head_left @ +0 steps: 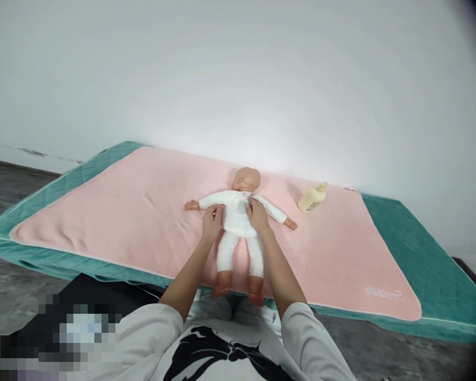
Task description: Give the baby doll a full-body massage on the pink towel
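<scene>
Pink mat point(150, 201), bearing all. Our left hand point(213, 222), fingers curled nearly closed at the shirt's side. White-clothed baby doll point(238, 214), on its back. Our right hand point(257, 214), fingers slightly parted on its chest; grip unclear. Pale-yellow bottle point(312, 199), tilted.

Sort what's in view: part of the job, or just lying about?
In use:
- doll, left hand and right hand at its torso
- white clothes, on doll
- pink blanket, under doll

Apparently lying about:
- bottle, untouched
- green cover, under blanket
</scene>
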The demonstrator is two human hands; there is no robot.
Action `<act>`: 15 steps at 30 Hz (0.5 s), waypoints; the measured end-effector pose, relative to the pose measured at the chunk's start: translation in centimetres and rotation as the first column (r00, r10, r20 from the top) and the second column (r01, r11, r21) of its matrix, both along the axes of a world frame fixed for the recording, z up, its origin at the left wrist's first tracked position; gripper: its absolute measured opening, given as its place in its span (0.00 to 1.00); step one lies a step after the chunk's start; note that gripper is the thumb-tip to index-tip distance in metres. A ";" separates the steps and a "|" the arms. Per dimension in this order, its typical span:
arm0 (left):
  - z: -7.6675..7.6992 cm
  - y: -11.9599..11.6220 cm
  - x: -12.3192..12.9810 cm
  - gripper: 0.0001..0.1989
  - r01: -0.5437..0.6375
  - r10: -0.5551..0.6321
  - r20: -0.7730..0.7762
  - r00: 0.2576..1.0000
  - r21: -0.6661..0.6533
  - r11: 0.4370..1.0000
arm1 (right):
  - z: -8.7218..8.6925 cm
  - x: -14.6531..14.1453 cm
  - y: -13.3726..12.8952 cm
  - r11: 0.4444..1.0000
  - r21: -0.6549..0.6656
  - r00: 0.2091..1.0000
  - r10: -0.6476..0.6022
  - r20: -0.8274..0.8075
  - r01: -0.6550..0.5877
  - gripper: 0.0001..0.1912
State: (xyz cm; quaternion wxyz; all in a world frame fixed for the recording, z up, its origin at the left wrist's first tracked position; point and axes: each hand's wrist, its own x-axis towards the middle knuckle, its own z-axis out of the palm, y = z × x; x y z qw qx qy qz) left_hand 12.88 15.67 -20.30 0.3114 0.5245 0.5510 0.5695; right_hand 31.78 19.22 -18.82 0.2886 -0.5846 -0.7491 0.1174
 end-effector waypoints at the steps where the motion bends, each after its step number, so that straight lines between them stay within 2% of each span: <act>1: -0.2 0.0 0.0 0.12 -0.011 0.012 0.036 0.999 -0.026 1.000 | 0.2 -0.1 -0.1 1.000 -0.001 1.000 -0.005 0.015 0.005 0.24; 5: -0.9 0.7 0.3 0.10 -0.027 0.051 0.143 0.988 -0.160 0.987 | 0.9 -0.9 -0.1 0.999 0.000 0.995 -0.043 0.085 0.043 0.26; 8: -1.8 1.5 0.5 0.12 0.019 0.045 0.258 0.965 -0.242 0.970 | 1.1 -1.8 0.3 0.997 -0.003 0.990 -0.073 0.121 0.074 0.26; 12: -2.5 2.8 0.9 0.12 0.171 -0.066 0.351 0.934 -0.276 0.946 | 1.3 -2.7 0.7 0.994 -0.051 0.983 -0.084 0.161 0.093 0.28; 15: -2.3 3.6 1.3 0.10 0.272 -0.152 0.368 0.918 -0.303 0.913 | 1.5 -3.0 0.7 0.990 -0.090 0.980 -0.089 0.175 0.106 0.29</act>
